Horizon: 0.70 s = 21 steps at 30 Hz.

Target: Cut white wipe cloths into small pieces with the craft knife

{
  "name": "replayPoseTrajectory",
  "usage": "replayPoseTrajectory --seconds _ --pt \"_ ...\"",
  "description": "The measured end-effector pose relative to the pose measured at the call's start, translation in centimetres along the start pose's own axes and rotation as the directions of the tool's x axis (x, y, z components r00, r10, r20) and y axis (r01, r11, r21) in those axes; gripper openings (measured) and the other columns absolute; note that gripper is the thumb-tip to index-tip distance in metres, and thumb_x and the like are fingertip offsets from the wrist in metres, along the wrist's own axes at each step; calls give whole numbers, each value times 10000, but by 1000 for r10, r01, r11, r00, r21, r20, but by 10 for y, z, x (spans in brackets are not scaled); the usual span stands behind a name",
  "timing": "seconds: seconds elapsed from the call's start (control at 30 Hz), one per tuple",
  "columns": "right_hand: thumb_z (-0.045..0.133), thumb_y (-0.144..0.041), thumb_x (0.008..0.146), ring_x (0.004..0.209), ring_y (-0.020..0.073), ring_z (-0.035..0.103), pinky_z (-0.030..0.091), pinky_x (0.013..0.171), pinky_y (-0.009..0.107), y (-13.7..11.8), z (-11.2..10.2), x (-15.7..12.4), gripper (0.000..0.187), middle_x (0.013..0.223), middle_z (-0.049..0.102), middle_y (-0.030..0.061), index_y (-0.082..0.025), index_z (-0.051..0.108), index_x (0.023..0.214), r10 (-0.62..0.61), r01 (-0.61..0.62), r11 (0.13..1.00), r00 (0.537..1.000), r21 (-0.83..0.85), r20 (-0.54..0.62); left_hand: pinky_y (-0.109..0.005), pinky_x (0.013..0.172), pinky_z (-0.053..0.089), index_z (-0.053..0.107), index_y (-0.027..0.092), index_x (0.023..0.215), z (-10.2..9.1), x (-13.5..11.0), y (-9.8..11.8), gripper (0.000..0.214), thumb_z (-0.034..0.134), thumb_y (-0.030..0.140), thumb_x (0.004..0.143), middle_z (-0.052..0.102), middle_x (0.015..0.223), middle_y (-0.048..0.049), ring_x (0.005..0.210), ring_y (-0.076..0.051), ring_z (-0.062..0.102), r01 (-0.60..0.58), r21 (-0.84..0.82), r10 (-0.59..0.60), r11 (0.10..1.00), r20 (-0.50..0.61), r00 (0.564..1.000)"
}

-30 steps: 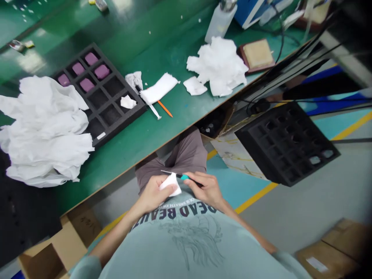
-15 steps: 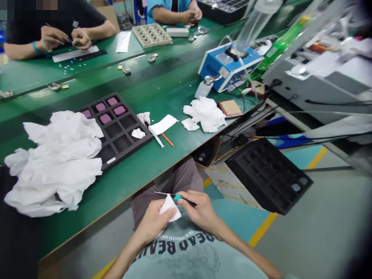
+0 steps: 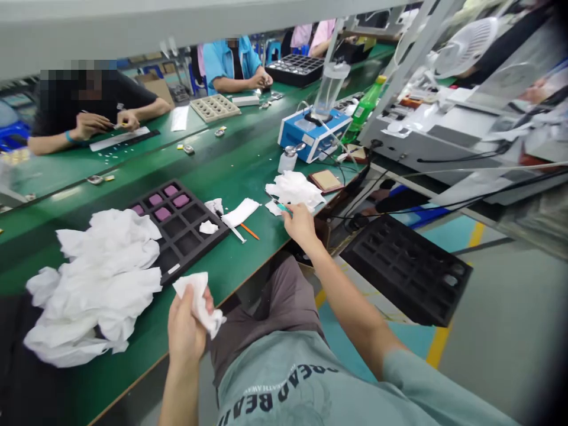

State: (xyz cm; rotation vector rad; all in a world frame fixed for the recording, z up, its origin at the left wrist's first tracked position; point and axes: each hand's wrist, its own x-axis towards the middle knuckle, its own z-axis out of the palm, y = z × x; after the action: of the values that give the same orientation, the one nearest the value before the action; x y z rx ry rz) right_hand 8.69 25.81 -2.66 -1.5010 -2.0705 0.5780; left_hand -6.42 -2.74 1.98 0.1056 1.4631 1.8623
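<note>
My left hand [image 3: 185,328] is closed around a crumpled white wipe [image 3: 197,299], held up at the near edge of the green table [image 3: 248,171]. My right hand [image 3: 300,223] is stretched out over the table and pinches a thin tool with a teal grip [image 3: 281,206]; its tip lies against a heap of white wipes [image 3: 295,188]. A black foam tray [image 3: 178,228] with several purple pieces [image 3: 162,204] sits between my hands, with a small wipe scrap in one cell.
A big pile of white wipes [image 3: 102,269] lies at the left. A folded wipe, a white stick and an orange stick [image 3: 249,231] lie by the tray. A blue device [image 3: 313,131] and small bottle stand farther back. Another black tray [image 3: 406,269] sits below right. Other people work across the table.
My hands have parted: the right one carried the teal tool from my lap out to the wipe heap, the left one lifted the wipe leftward. The view has tilted up.
</note>
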Motion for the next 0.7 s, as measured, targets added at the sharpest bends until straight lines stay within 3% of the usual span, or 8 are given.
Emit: replayPoseTrajectory --seconds 0.1,0.2,0.23,0.27,0.33,0.4,0.53,0.7 --pt "580 -205 910 1166 344 565 424 1011 471 -26 14 -3 401 1247 609 233 -80 667 1281 -19 19 1000 1000 -23 -23 -295 696 568 685 126 1035 11 9 -2 364 738 379 779 751 929 -97 778 -185 696 6 -190 -11 982 -27 1000" --pt "579 -269 925 1222 339 507 382 1063 503 -51 24 -55 357 1268 591 201 -132 677 1240 -210 231 969 957 89 -201 -388 928 549 685 143 1178 16 14 -13 387 680 344 847 724 1215 -151 1091 -260 688 9 -283 -12 959 -9 1000" --pt "579 -305 932 1155 313 544 415 1034 478 -60 25 -78 303 1174 627 172 -158 703 1166 -309 354 917 922 183 -234 -401 974 527 675 164 1221 18 15 -17 393 666 338 868 703 1274 -145 1154 -266 664 4 -303 -1 953 9 1000" --pt "582 -332 937 1092 285 578 452 988 443 -69 26 -100 268 1105 653 144 -183 712 1118 -431 467 832 884 299 -182 -406 1008 507 663 189 1255 21 16 -20 398 656 336 885 688 1311 -132 1193 -266 645 2 -319 7 948 26 1000" --pt "633 -345 905 972 253 613 491 893 396 -85 26 -133 221 1007 688 108 -195 720 1042 -590 545 694 805 470 -62 -407 1045 483 652 221 1277 27 16 -24 390 643 353 910 680 1327 -105 1217 -258 631 10 -348 11 937 57 998" --pt "613 -287 907 873 225 621 493 813 361 -96 28 -146 140 890 702 80 -199 721 910 -611 489 675 791 553 46 -394 1055 480 679 205 1214 33 15 -27 350 640 383 916 697 1286 -102 1210 -253 633 16 -375 16 927 83 996" --pt "606 -288 884 710 175 601 468 679 308 -99 27 -131 162 789 700 46 -195 706 797 -443 185 708 868 681 225 -359 992 507 716 177 1020 39 13 -30 247 754 309 815 744 1136 -96 1123 -246 671 -45 -364 72 930 62 995" --pt "707 -351 780 623 132 534 428 606 264 -93 20 -117 187 685 636 2 -175 680 722 -323 -215 532 842 819 432 -285 770 528 723 151 932 39 16 -34 359 883 260 629 760 951 -60 818 -177 696 -36 -282 20 959 -56 998"
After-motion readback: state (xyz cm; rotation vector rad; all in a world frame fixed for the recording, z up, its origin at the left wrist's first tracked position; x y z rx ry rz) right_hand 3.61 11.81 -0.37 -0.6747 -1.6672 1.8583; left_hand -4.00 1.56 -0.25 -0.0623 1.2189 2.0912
